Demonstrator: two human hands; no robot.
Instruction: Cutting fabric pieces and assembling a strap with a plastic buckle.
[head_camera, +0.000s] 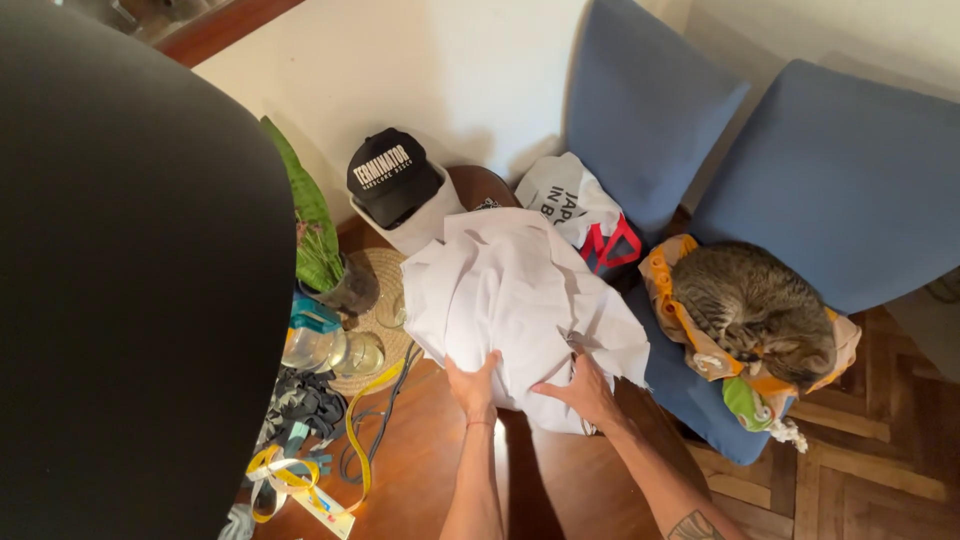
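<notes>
White cloth (515, 300) bunched on wooden table (420, 480), left hand (472, 385), right hand (583, 392) gripping its near edge

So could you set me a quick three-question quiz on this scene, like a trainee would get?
1. True or false: both hands rest on the white cloth.
2. Where does the cat lie? A) on the wooden table B) on the blue seat, on an orange-edged bag C) on the floor
3. Fill in: the black cap sits on a white ____.

Key
1. True: the left hand and right hand both press on its near edge.
2. B: it lies curled up on the bag.
3. Box, behind the cloth.
</notes>
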